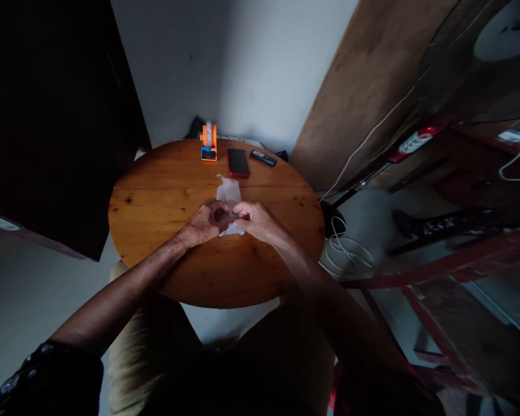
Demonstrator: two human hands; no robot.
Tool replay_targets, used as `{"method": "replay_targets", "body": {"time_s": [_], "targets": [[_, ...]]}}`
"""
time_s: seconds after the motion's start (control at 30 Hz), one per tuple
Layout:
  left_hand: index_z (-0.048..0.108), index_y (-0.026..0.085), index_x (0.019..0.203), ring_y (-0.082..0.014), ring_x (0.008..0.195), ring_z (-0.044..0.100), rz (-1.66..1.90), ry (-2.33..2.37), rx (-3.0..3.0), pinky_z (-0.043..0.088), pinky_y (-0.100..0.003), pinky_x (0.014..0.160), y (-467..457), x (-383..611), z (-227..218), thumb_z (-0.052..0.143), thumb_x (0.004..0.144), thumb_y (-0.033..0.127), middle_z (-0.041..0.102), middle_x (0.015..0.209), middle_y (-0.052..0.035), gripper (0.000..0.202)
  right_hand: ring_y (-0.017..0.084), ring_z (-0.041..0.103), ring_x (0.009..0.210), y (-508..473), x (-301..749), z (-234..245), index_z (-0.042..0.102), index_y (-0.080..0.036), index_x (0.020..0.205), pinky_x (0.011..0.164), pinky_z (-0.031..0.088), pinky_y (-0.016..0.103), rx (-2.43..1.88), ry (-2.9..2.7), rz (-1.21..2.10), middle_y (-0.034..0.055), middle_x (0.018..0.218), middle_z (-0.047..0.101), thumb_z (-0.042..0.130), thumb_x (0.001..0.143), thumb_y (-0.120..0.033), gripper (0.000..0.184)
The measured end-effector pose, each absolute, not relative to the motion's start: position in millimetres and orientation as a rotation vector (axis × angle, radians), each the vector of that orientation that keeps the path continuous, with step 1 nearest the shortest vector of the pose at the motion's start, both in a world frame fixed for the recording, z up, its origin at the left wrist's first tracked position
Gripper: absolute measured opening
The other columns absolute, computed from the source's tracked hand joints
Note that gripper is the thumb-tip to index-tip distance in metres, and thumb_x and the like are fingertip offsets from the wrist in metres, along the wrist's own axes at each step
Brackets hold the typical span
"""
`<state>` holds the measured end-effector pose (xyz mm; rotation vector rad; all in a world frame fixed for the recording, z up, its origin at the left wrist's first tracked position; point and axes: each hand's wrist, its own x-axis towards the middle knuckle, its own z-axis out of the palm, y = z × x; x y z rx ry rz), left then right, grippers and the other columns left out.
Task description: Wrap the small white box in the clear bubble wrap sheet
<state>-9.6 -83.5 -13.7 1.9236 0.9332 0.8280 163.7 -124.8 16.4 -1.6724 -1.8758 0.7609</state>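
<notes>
And here we are at the round wooden table (147,214), where one thin, pale sheet (229,190) lies in the middle, right under the two hands. Its long axis runs away from the person, the far end angling a touch left toward the wall (260,75), the near end peeking out below the fingers. Look at it: whitish with a faint lilac tint, crumpled, see-through in places, its far edge ragged with a little tag sticking out at the left corner; whether it's film or paper, I can't tell. The left hand (208,221) comes in with fingers curled narrow, thumb and forefinger pinching the sheet; the right hand (255,219) meets it from the other side, thumb and finger nipped together on the sheet too, fingertips nearly touching. Something darker shows between them, too small to make out. Now the count beyond: one orange tape dispenser (208,141) with a blue base, one dark-screened phone (238,162) edged in red, one dark handset (263,158) lying aslant just beside it. One sheet, two hands, three items behind, all on one tabletop.
</notes>
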Motion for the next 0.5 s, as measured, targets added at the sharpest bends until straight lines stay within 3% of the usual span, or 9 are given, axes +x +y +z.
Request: {"method": "replay_targets", "body": {"time_s": [0.1,0.3,0.5], "targets": [[0.066,0.014,0.092,-0.0128,0.073,0.058,0.857,0.944,1.825,0.047,-0.024,0.065,-83.7,-10.5,-12.6,0.064,0.072,0.020,0.065,0.086,-0.0031,0.021,0.012,0.053,0.061,-128.4,158.8,23.2,0.069,-0.018,0.087,0.056,0.029,0.024,-1.783,-1.943,0.655,-0.0024,0.066,0.065,0.065,0.077,-0.018,0.011],[0.061,0.016,0.080,-0.0124,0.065,0.053,0.929,1.004,1.722,0.042,-0.024,0.059,-89.2,-2.3,-17.0,0.067,0.076,0.042,0.060,0.073,-0.0007,0.027,0.015,0.058,0.067,-140.3,152.8,33.8,0.068,-0.022,0.094,0.058,0.030,0.025,-1.865,-2.021,0.558,-0.0006,0.075,0.069,0.064,0.082,-0.024,0.013],[0.058,0.018,0.083,-0.0102,0.061,0.048,0.943,1.049,1.726,0.038,-0.022,0.054,-89.9,5.8,-21.2,0.068,0.075,0.034,0.054,0.068,0.0024,0.021,0.017,0.061,0.075,-147.5,148.8,28.1,0.066,-0.022,0.097,0.061,0.033,0.025,-1.863,-2.044,0.473,0.0034,0.088,0.071,0.064,0.083,-0.023,0.015]]}}
